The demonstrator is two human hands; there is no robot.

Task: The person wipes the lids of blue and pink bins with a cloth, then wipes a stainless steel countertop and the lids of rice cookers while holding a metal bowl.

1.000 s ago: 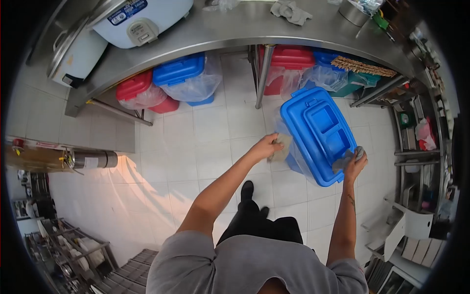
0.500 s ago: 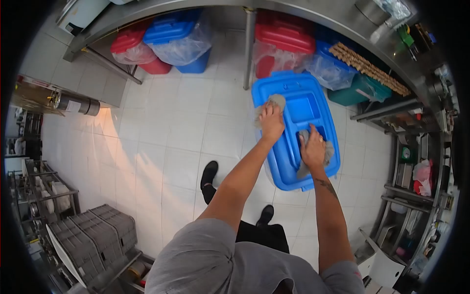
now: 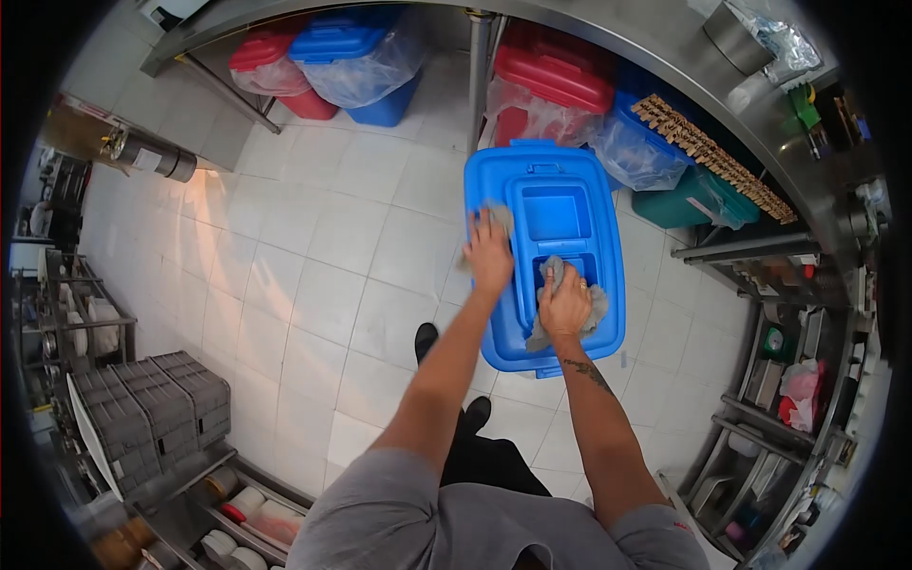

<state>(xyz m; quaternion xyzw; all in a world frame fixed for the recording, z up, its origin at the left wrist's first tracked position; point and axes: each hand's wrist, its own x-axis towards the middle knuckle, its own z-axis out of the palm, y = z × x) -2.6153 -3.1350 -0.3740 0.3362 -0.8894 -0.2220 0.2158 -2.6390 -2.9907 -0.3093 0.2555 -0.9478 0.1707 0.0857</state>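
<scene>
A blue plastic lid [image 3: 505,323] with recessed panels lies in front of me, its long side running away from me. At its left edge, my left hand [image 3: 489,255] presses a grey cloth [image 3: 501,218] against the rim, slightly smeared by motion. My right hand [image 3: 566,304] grips another grey cloth [image 3: 596,315], bunched in and around the lid's nearer recess. Fingers of that hand curl over the cloth, with part of it sticking up between thumb and fingers. What lies under the lid is mostly hidden.
Red bins [image 3: 554,76] and blue bins [image 3: 353,62] with plastic liners stand under a steel counter [image 3: 608,47]. Beside the lid are a green bin [image 3: 679,201] and a woven wooden mat [image 3: 712,152]. Grey crates [image 3: 152,413] sit at left; shelves [image 3: 769,446] line the right.
My left hand and its cloth have moved left and down to the lid's outer edge. The right hand has stayed near the nearer recess. The whole view has shifted, and my feet appear differently placed.
</scene>
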